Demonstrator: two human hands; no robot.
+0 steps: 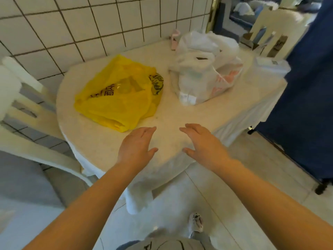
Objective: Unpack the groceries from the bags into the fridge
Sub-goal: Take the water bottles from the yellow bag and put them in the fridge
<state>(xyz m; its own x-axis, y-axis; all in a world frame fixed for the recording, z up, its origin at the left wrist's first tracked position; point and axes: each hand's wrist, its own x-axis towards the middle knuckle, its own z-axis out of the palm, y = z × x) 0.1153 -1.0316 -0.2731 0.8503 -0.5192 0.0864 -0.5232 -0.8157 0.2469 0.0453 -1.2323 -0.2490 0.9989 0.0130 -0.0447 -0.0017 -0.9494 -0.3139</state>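
Two plastic bags sit on a round table with a white cloth [180, 121]. The yellow bag [119, 98] with black print lies flat on the left, with a clear item showing through it. The white bag [205, 73] with pink print stands fuller on the right. My left hand [137, 147] hovers over the table's near edge, just below the yellow bag, fingers straight and empty. My right hand [203, 141] is held beside it, also flat and empty, below the white bag. No fridge is in view.
A white chair [27, 112] stands left of the table against a tiled wall [72, 24]. Another white chair [273, 33] is at the far right. A dark blue curtain or panel [306, 105] hangs at the right. A pale package [268, 67] lies on the table's right edge.
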